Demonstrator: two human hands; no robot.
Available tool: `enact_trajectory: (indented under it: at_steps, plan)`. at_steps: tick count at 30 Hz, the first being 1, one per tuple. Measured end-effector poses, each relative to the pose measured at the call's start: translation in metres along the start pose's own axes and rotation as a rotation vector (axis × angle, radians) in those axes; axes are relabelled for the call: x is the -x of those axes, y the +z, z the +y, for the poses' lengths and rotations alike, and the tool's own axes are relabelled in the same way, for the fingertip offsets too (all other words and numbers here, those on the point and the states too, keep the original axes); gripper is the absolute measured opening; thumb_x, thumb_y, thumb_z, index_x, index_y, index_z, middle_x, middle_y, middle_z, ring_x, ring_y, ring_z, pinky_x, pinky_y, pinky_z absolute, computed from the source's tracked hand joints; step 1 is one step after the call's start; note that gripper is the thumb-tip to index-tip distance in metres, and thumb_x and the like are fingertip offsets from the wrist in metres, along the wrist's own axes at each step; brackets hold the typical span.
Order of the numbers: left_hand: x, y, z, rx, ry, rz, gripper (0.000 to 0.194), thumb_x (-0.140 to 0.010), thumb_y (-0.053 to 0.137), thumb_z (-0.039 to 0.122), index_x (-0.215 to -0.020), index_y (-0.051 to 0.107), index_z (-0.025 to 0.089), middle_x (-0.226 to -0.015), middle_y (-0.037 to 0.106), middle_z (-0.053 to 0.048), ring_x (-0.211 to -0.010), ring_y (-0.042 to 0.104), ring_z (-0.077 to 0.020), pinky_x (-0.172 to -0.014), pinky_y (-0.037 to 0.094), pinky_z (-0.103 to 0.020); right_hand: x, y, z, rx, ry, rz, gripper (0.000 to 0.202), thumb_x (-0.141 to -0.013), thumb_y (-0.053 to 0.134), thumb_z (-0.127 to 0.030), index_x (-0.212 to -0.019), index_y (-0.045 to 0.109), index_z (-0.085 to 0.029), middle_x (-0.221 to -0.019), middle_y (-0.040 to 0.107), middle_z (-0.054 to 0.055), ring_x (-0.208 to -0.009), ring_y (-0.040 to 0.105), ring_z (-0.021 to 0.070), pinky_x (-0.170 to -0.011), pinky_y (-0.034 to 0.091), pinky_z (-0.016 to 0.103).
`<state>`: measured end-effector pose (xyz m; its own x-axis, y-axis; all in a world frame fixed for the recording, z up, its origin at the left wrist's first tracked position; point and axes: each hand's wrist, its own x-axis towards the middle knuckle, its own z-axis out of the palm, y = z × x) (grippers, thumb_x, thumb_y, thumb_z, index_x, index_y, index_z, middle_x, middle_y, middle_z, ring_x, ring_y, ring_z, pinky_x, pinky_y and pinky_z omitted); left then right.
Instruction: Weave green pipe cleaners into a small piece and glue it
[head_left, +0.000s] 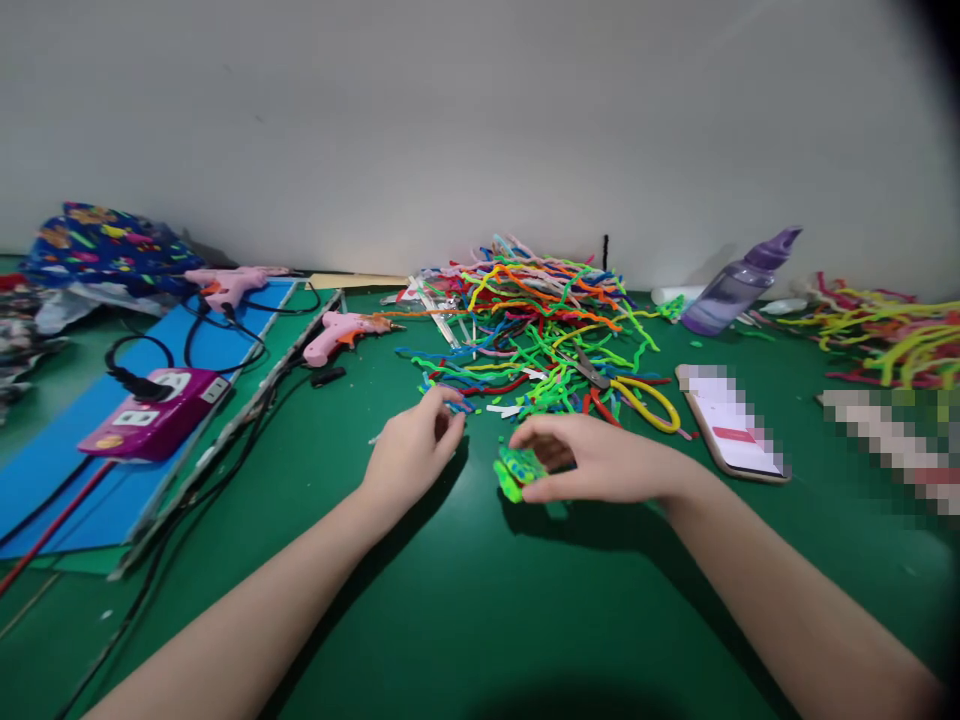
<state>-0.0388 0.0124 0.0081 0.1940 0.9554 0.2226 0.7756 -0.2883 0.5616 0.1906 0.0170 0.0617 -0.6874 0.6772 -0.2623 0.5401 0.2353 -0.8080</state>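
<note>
My right hand [581,455] has a small fuzzy piece [519,472], bright green with blue spots, between thumb and fingers, just above the table. It looks made of pipe cleaner; its exact shape is partly hidden by my fingers. My left hand [412,450] is to its left, fingers curled and thumb apart from them. Its fingertips reach the short cut pipe-cleaner bits [484,406] at the front of a tangled pile of pipe cleaners [540,290]. Beyond my right hand lie pliers [645,400] with yellow handles, resting on the pile's edge.
Two pink glue guns [341,337] lie at left, near a purple power strip [154,415] on a blue board [56,490], with black cables. At right are a phone [727,420], a purple spray bottle [731,290] and more pipe cleaners [877,325]. A wall [480,120] stands behind.
</note>
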Motion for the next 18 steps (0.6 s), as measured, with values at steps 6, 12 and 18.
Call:
enact_trajectory:
  at_steps: [6,12,18]
  plan:
    - [-0.003,-0.014,-0.007,-0.472,0.002,0.011,0.045,-0.082,0.056,0.034,-0.124,0.045,0.020,-0.105,0.064,-0.006,-0.079,0.063,-0.0218,-0.060,0.043,-0.028,0.032,-0.034,0.003,0.272,0.147,-0.201,0.050,-0.069,0.068,-0.048,-0.108,0.060,-0.018,-0.094,0.063,0.005,-0.076,0.060,0.0171,-0.060,0.045,0.023]
    - [-0.016,-0.003,-0.021,-0.455,0.021,-0.063,0.047,-0.084,0.055,0.030,-0.127,0.045,0.015,-0.103,0.067,-0.009,-0.083,0.065,-0.0219,-0.066,0.048,-0.029,0.015,-0.033,0.026,0.122,0.161,-0.242,0.054,-0.067,0.070,-0.046,-0.109,0.056,-0.014,-0.084,0.063,0.004,-0.077,0.058,0.0169,-0.063,0.044,0.023]
    - [-0.032,0.014,-0.014,-0.463,0.138,-0.049,0.025,-0.088,0.051,0.026,-0.109,0.057,0.015,-0.098,0.066,-0.009,-0.091,0.062,-0.0224,-0.075,0.048,-0.030,0.007,-0.033,0.038,0.130,0.148,0.000,0.055,-0.069,0.067,-0.046,-0.112,0.053,-0.014,-0.082,0.059,0.003,-0.074,0.055,0.0162,-0.060,0.041,0.024]
